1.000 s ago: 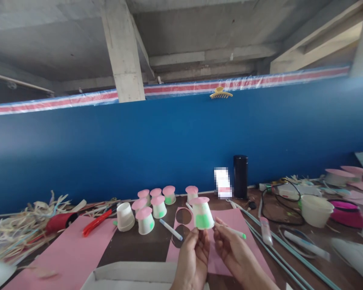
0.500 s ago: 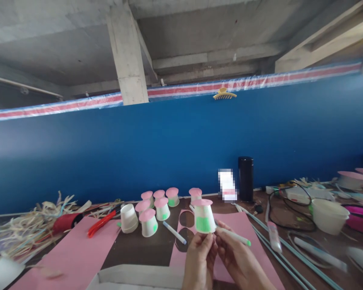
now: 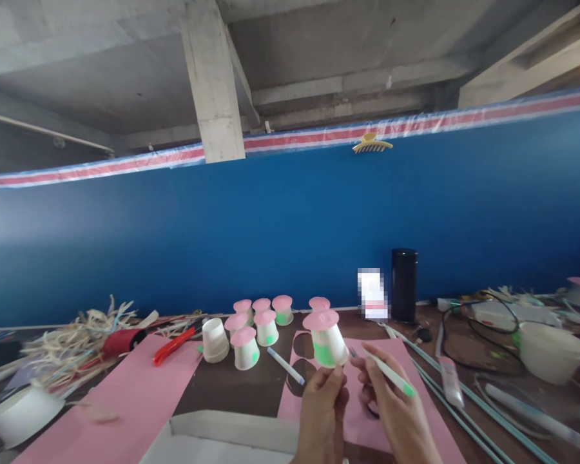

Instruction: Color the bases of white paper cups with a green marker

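Observation:
My left hand (image 3: 323, 406) pinches an upturned white paper cup (image 3: 336, 347) by its lower rim. On top of this cup sits a pink paper disc (image 3: 321, 319), and a green patch colours its left side. Just to the right, my right hand (image 3: 384, 396) grips a white marker (image 3: 387, 370) with a green end, its tip apart from the cup. Behind and to the left stand several similar pink-topped cups (image 3: 245, 354), some with green patches. A plain upturned cup (image 3: 215, 340) is beside them. A second marker (image 3: 286, 366) lies near my left hand.
Pink sheets (image 3: 120, 399) lie on the brown table, the right one with round cut-outs. Red-handled pliers (image 3: 174, 346) and piled paper strips (image 3: 89, 332) are left. A white box (image 3: 232, 425) sits in front. A black flask (image 3: 405, 283), glue tube (image 3: 450, 381) and white bowl (image 3: 551, 348) stand or lie right.
The held cup has turned and tilted, its green patch shifting left and its disc tipping toward me. My right hand with the marker has drawn away rightward. The whole view has shifted slightly.

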A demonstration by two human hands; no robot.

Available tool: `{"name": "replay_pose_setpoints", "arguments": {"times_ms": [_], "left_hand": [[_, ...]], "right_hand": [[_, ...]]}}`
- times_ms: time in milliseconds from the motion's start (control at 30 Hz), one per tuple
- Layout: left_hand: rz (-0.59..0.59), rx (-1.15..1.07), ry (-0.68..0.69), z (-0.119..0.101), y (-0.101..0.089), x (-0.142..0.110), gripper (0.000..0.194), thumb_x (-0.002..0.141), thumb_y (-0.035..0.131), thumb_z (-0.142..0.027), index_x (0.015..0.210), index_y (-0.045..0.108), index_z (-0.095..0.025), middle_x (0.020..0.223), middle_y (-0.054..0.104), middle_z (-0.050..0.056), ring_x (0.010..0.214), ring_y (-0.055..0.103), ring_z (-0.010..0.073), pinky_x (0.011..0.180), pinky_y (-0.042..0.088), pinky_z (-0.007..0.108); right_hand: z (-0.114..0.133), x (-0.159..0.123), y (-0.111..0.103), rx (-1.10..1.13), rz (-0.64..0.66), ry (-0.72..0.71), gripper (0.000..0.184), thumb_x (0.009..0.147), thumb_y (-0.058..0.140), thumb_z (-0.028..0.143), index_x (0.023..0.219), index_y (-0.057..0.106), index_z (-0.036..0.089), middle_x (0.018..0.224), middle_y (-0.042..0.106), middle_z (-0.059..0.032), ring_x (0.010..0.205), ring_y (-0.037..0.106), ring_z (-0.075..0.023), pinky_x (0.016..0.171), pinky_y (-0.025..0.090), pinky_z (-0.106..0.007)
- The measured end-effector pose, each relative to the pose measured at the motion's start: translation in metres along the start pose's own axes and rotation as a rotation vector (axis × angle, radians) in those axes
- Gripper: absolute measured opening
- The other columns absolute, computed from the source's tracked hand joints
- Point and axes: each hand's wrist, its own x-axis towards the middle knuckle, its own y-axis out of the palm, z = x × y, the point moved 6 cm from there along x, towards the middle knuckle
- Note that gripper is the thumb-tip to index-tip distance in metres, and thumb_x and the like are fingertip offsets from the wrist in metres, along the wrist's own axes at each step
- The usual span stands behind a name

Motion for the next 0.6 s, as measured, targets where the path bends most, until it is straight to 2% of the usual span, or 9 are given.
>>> {"name": "replay_pose_setpoints", "arguments": {"times_ms": [133, 200, 267, 300, 467, 600], "left_hand": [[-0.013, -0.093, 0.042, -0.007, -0.001, -0.001, 0.017, 0.066, 0.075, -0.026, 0.069, 0.064, -0.013, 0.069, 0.055, 0.0, 0.067, 0.053, 0.0086, 0.063, 0.043, 0.019], [-0.032, -0.138, 0.044, -0.008, -0.004, -0.001, 0.018, 0.066, 0.074, -0.026, 0.069, 0.062, -0.013, 0.07, 0.056, 0.001, 0.068, 0.056, 0.0098, 0.064, 0.043, 0.02], [-0.028, -0.128, 0.034, -0.008, -0.005, -0.001, 0.019, 0.067, 0.073, -0.028, 0.071, 0.06, -0.014, 0.07, 0.057, 0.001, 0.069, 0.057, 0.0106, 0.063, 0.043, 0.021], [-0.014, -0.105, 0.032, -0.009, -0.005, -0.001, 0.02, 0.069, 0.072, -0.029, 0.072, 0.06, -0.013, 0.07, 0.057, 0.001, 0.068, 0.057, 0.0107, 0.062, 0.043, 0.021], [0.086, -0.012, 0.073, -0.012, 0.004, -0.002, 0.02, 0.075, 0.066, -0.031, 0.07, 0.06, -0.012, 0.064, 0.054, 0.0, 0.062, 0.053, 0.0094, 0.06, 0.041, 0.021], [0.093, 0.002, 0.059, -0.01, 0.007, -0.002, 0.021, 0.073, 0.068, -0.032, 0.069, 0.062, -0.012, 0.063, 0.055, 0.001, 0.062, 0.053, 0.0099, 0.062, 0.042, 0.022]], "right_hand": [[0.025, -0.011, 0.0, -0.196, -0.017, -0.205, 0.048, 0.075, 0.062, 0.048, 0.116, 0.058, 0.022, 0.084, 0.066, -0.0033, 0.054, 0.052, -0.0105, 0.046, 0.045, -0.021], [0.042, -0.022, 0.002, -0.299, -0.057, -0.357, 0.04, 0.075, 0.062, 0.046, 0.108, 0.065, 0.022, 0.091, 0.066, -0.0048, 0.073, 0.059, -0.0157, 0.065, 0.05, -0.024], [0.057, -0.032, 0.006, -0.339, -0.04, -0.506, 0.032, 0.076, 0.062, 0.043, 0.101, 0.069, 0.025, 0.1, 0.066, -0.0054, 0.093, 0.058, -0.0213, 0.085, 0.046, -0.03], [0.062, -0.036, 0.009, -0.357, -0.017, -0.547, 0.029, 0.076, 0.062, 0.042, 0.098, 0.07, 0.026, 0.1, 0.066, -0.0055, 0.096, 0.057, -0.0227, 0.088, 0.045, -0.032], [0.066, -0.038, 0.017, -0.408, 0.067, -0.58, 0.022, 0.075, 0.063, 0.039, 0.09, 0.071, 0.025, 0.086, 0.066, -0.0074, 0.08, 0.059, -0.022, 0.073, 0.049, -0.032], [0.057, -0.033, 0.015, -0.47, 0.072, -0.584, 0.018, 0.075, 0.064, 0.035, 0.087, 0.07, 0.022, 0.083, 0.066, -0.0063, 0.078, 0.062, -0.0198, 0.073, 0.049, -0.027]]}}
